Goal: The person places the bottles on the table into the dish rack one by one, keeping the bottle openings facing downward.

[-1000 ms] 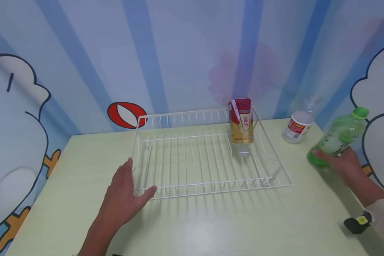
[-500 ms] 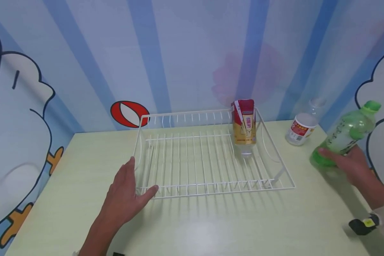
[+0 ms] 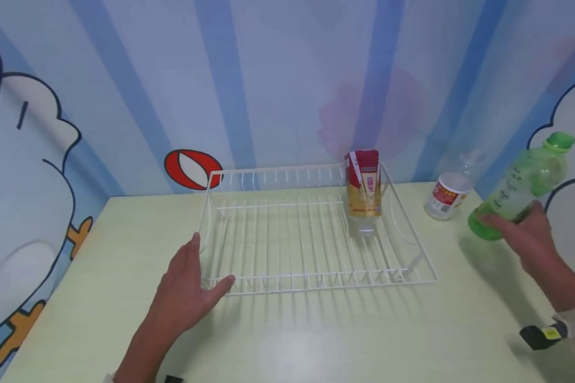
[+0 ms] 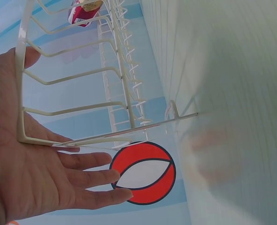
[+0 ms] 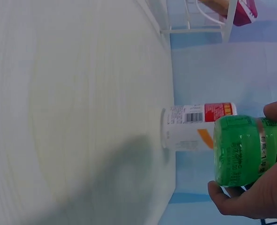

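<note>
My right hand (image 3: pixel 532 236) grips a green plastic bottle (image 3: pixel 522 181) low on its body, tilted with its cap up and to the right. In the right wrist view the bottle's base (image 5: pixel 234 152) is off the table. Just left of it stands a clear bottle (image 3: pixel 452 186) with a red and white label. My left hand (image 3: pixel 182 292) rests at the front left corner of a white wire rack (image 3: pixel 278 291), fingers straight and thumb spread over the rim. A red and gold drink carton (image 3: pixel 364 183) leans upright in the rack's back right corner.
The rack stands on a pale table (image 3: pixel 326 335) against a blue striped wall (image 3: pixel 292 80). Below the carton, a clear object (image 3: pixel 366 227) shows in part; its kind is hard to tell. Cartoon figures cover the side panels (image 3: pixel 24 186).
My right hand has raised the green bottle off the table, a little up and to the right. The left hand stays at the rack's corner; the view has shifted slightly.
</note>
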`<action>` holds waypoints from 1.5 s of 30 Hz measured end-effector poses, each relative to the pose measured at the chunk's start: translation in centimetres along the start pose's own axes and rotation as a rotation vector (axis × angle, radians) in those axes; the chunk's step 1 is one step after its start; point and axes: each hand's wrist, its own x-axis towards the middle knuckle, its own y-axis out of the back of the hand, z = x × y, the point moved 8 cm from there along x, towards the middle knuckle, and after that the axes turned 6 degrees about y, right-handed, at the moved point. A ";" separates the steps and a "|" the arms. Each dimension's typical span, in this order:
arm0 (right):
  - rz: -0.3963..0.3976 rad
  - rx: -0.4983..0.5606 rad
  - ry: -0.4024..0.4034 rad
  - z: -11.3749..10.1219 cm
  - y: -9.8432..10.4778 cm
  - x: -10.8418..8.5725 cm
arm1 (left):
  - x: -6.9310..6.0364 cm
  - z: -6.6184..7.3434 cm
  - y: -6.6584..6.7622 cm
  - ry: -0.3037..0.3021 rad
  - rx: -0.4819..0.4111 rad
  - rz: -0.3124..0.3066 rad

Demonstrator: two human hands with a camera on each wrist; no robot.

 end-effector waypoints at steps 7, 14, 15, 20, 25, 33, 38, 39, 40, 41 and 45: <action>0.009 0.058 0.116 -3.3 -0.4 -0.4 | -0.1 -0.1 0.3 0.015 -0.003 -0.003; -0.038 0.061 0.163 -6.0 -1.4 -1.0 | -0.1 0.1 0.5 0.000 0.006 0.016; -0.045 0.057 0.167 -6.2 -1.5 -1.1 | -0.1 0.1 0.6 -0.002 0.009 0.019; -0.073 0.036 0.135 -6.8 -2.3 -1.3 | -0.2 0.2 0.7 -0.015 0.014 0.034; -0.095 0.017 0.135 -7.3 -3.0 -1.3 | -0.2 0.3 0.8 -0.035 0.025 0.053; -0.134 0.028 0.143 -8.3 -4.4 -1.2 | -0.1 0.4 0.9 -0.045 0.027 0.071; -0.127 -0.004 0.201 -9.6 -5.1 -1.5 | 0.0 0.4 0.7 -0.044 0.021 0.072; -0.127 -0.013 0.215 -9.9 -5.3 -1.6 | 0.0 0.4 0.7 -0.044 0.021 0.071; -0.128 -0.019 0.229 -10.1 -5.5 -1.7 | 0.0 0.3 0.6 -0.042 0.020 0.071; -0.130 -0.025 0.243 -10.4 -5.6 -1.8 | 0.0 0.3 0.6 -0.043 0.020 0.071; -0.146 -0.045 0.288 -11.4 -6.5 -2.4 | -0.1 0.2 0.4 -0.052 0.021 0.074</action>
